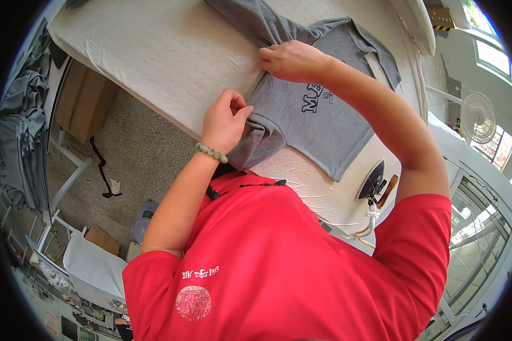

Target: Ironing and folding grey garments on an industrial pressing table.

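A grey sweatshirt [307, 125] with dark lettering on its front lies spread on a padded, cream-covered table. One sleeve stretches toward the far edge; the other lies bunched near my body. My right hand [293, 61] reaches across the sweatshirt, its fingers closed on the fabric along the edge by the far sleeve. Closer to me, my left hand [226, 120], with a green bead bracelet at its wrist, pinches thumb against fingers at the garment's left edge, just above the bunched sleeve. The fabric between its fingertips is mostly hidden.
An iron [372, 181] with a hose stands on the table [148, 51] to the right, near my right elbow. Grey garments [25, 119] hang in a pile at far left. Cardboard boxes [85, 99] sit below the table, and a white fan [478, 117] stands beyond at right.
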Available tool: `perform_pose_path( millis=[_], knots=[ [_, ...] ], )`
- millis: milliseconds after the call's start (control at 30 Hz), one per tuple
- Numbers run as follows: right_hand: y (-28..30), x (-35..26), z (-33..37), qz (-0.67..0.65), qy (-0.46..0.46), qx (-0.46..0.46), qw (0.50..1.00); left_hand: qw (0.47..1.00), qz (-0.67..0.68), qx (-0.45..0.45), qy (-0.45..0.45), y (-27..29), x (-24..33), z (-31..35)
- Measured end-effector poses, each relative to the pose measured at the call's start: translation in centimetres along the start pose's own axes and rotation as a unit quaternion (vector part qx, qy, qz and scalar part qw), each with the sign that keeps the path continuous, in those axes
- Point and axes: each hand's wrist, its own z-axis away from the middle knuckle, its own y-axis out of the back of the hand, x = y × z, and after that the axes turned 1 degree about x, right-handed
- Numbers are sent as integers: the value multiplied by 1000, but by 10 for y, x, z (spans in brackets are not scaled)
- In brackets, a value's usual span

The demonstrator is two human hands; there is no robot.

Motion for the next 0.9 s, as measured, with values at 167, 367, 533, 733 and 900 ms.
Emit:
perform_pose_path(
  millis=[167, 367, 533, 733, 900],
  knots=[
    [-1, -13, -17, -25, -84, 78, 993, 993, -101, 24, -53, 2, 1, 4],
    [-40, -57, -7, -46, -327, 152, 932, 943, -299, 26, -145, 1, 9, 1],
    [-51, -116, -8, -87, -406, 310, 855, 843, -457, -44, -279, 23, 19, -19],
    [-70, -153, 4, -108, -464, 297, 828, 734, -486, -160, -447, 36, 30, -68],
    [-92, -185, 57, -83, -543, 264, 792, 697, -529, -192, -444, 40, 48, -77]
  ],
)
